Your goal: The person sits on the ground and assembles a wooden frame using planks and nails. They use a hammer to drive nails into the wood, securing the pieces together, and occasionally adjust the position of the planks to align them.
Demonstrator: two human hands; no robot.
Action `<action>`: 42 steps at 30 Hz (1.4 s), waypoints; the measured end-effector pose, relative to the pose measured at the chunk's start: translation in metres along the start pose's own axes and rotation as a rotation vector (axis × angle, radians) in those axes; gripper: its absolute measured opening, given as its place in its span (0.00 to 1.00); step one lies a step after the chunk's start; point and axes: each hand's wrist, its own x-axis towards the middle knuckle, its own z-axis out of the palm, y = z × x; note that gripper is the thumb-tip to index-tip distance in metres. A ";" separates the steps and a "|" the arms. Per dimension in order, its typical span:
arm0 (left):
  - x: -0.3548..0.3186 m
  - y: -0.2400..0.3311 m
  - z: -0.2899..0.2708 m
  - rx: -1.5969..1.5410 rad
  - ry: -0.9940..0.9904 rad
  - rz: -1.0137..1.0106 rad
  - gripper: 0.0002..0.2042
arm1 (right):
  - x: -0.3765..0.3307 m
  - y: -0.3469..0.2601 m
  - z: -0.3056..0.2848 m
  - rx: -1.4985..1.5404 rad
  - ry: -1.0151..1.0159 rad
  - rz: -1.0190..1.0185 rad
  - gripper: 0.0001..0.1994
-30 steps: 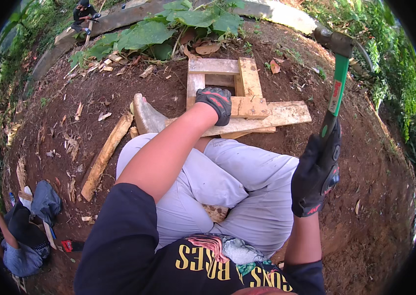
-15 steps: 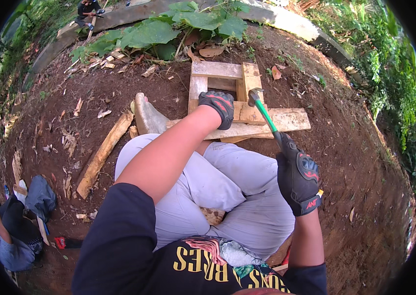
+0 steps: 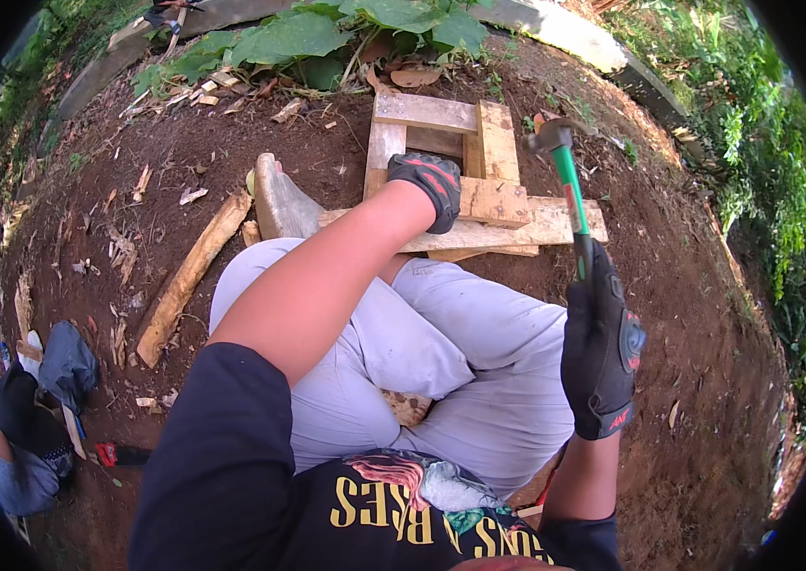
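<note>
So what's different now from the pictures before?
The right hand swung the hammer down to the wooden frame, then lifted it away to the right. It kept hold throughout. The left hand stayed at the frame, which hasn't visibly changed.

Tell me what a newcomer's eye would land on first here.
Probably the green-handled hammer, held in the gloved right hand, right of the wooden frame. Next comes that frame, at upper centre, with the gloved left hand at its near left corner. Then the big green leaves at the top, beyond it.
</note>
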 end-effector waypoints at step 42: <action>-0.001 0.004 -0.007 -0.012 -0.054 -0.021 0.24 | 0.026 -0.016 -0.013 0.278 0.278 0.174 0.09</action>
